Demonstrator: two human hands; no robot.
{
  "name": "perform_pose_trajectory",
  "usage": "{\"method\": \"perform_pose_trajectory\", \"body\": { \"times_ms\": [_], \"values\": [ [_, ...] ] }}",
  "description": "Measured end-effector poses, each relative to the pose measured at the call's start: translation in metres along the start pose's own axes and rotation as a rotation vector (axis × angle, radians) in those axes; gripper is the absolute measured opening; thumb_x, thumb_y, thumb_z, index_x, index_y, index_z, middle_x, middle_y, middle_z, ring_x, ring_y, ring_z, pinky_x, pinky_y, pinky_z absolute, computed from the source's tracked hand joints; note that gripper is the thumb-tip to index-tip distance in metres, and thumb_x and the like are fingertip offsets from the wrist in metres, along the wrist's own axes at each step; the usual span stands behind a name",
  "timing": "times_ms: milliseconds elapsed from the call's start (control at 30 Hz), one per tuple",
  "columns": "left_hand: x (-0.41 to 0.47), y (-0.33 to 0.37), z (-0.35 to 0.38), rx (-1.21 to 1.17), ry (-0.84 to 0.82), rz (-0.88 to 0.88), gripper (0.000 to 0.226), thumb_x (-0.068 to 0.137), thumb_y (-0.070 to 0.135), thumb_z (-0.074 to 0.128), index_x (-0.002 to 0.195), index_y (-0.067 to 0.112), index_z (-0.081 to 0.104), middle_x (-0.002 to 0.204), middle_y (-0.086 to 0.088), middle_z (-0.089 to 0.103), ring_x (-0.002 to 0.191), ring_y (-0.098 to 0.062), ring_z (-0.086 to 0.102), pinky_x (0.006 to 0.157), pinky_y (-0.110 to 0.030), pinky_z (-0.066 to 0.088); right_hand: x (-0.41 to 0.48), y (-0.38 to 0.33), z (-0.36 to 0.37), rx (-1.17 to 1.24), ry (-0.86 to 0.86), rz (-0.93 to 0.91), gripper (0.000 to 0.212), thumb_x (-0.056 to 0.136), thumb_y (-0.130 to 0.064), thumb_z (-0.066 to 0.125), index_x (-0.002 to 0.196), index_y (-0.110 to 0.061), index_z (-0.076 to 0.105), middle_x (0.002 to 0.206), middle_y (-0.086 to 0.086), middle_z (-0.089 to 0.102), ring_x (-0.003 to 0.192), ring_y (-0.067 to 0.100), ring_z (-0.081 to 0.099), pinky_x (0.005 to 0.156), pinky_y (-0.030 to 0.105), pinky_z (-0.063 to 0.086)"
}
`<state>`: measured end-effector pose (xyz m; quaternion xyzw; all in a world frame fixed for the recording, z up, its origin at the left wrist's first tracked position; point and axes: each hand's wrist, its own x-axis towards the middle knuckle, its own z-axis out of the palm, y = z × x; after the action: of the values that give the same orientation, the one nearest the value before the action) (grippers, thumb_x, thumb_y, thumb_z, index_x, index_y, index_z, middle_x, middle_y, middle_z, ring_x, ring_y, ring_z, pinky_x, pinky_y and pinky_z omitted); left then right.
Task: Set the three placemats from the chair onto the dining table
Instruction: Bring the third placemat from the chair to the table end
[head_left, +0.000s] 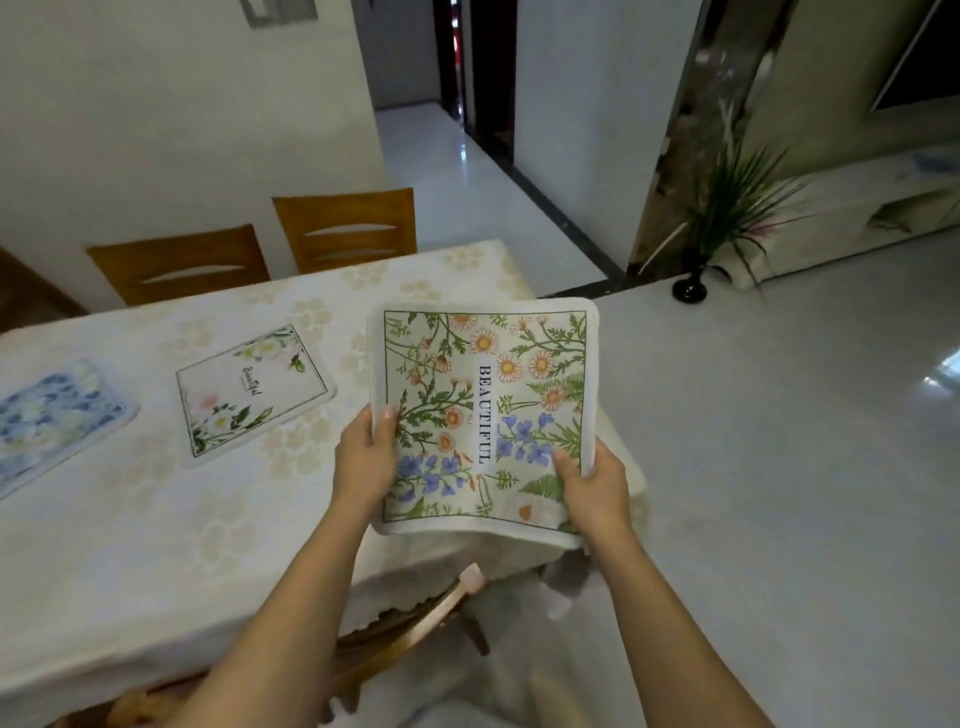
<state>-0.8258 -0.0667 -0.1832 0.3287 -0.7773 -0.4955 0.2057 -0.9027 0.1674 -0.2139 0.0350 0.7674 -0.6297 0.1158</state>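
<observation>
Both hands, left hand and right hand, have their grip clamped on opposite edges of the daisy placemat, held above the table corner. Two placemats, blue placemat and white-flower placemat, already lie left of it. Risk: laid this near the corner, it may overhang and slide off.

Blue placemat, far left of the grip: cut by frame edge, print blurred. Held placemat hides the surface corner beneath. Chair below the grip: mostly hidden under the tablecloth and arms.
</observation>
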Motion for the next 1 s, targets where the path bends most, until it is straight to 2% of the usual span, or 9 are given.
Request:
{"method": "perform_pose_trajectory", "body": {
  "times_ms": [200, 300, 400, 500, 667, 900, 1000],
  "values": [
    [0.009, 0.025, 0.055, 0.02, 0.206, -0.013, 0.035, 0.107, 0.036, 0.039, 0.114, 0.014, 0.064, 0.099, -0.001, 0.064, 0.091, -0.021, 0.055, 0.078, -0.034, 0.041, 0.032, 0.0, -0.035, -0.027, -0.054, -0.009, 0.017, 0.095, -0.026, 0.067, 0.111, -0.022, 0.069, 0.1, -0.006, 0.075, 0.094, 0.015, 0.073, 0.081, 0.035, 0.061],
    [0.021, 0.03, 0.092, -0.027, 0.192, -0.044, 0.035, 0.107, 0.036, 0.038, 0.114, 0.013, 0.063, 0.098, -0.002, 0.063, 0.092, -0.024, 0.055, 0.077, -0.034, 0.039, 0.064, -0.001, -0.058, -0.068, -0.048, -0.015, 0.017, 0.094, -0.026, 0.069, 0.11, -0.021, 0.07, 0.101, -0.004, 0.076, 0.094, 0.016, 0.073, 0.086, 0.042, 0.061],
    [0.039, 0.035, 0.126, -0.043, 0.18, -0.047, 0.033, 0.107, 0.036, 0.038, 0.105, 0.013, 0.062, 0.092, -0.005, 0.064, 0.088, -0.028, 0.058, 0.073, -0.034, 0.039, 0.102, -0.004, -0.076, -0.123, -0.03, -0.02, 0.012, 0.094, -0.027, 0.069, 0.106, -0.026, 0.07, 0.101, -0.002, 0.077, 0.094, 0.019, 0.074, 0.086, 0.045, 0.061],
    [0.061, 0.046, 0.155, -0.072, 0.198, -0.068, 0.032, 0.107, 0.035, 0.039, 0.104, 0.014, 0.062, 0.093, -0.003, 0.063, 0.089, -0.025, 0.057, 0.075, -0.033, 0.04, 0.136, -0.012, -0.083, -0.142, -0.045, -0.008, 0.007, 0.095, -0.026, 0.067, 0.1, -0.03, 0.068, 0.101, -0.004, 0.077, 0.093, 0.017, 0.074, 0.084, 0.042, 0.062],
    [0.099, 0.059, 0.186, -0.054, 0.212, -0.044, 0.034, 0.107, 0.032, 0.04, 0.106, 0.009, 0.064, 0.092, -0.004, 0.061, 0.086, -0.025, 0.054, 0.074, -0.034, 0.038, 0.193, -0.019, -0.082, -0.156, -0.005, 0.012, 0.009, 0.096, -0.021, 0.065, 0.104, -0.024, 0.068, 0.098, -0.002, 0.075, 0.091, 0.018, 0.073, 0.081, 0.036, 0.061],
    [0.127, 0.057, 0.198, 0.018, 0.351, -0.122, 0.038, 0.106, 0.037, 0.042, 0.104, 0.008, 0.065, 0.09, -0.007, 0.063, 0.083, -0.027, 0.054, 0.073, -0.036, 0.04, 0.256, -0.016, -0.064, -0.167, -0.2, -0.019, 0.018, 0.097, -0.019, 0.064, 0.114, -0.014, 0.071, 0.101, -0.001, 0.075, 0.094, 0.017, 0.073, 0.074, 0.024, 0.06],
    [0.126, 0.058, 0.213, -0.005, 0.423, -0.198, 0.035, 0.104, 0.039, 0.047, 0.11, 0.011, 0.067, 0.093, -0.006, 0.067, 0.086, -0.026, 0.06, 0.074, -0.036, 0.045, 0.294, -0.014, -0.064, -0.187, -0.29, -0.022, 0.019, 0.097, -0.017, 0.065, 0.114, -0.013, 0.07, 0.102, 0.0, 0.075, 0.096, 0.019, 0.073, 0.074, 0.025, 0.06]
  ]
}}
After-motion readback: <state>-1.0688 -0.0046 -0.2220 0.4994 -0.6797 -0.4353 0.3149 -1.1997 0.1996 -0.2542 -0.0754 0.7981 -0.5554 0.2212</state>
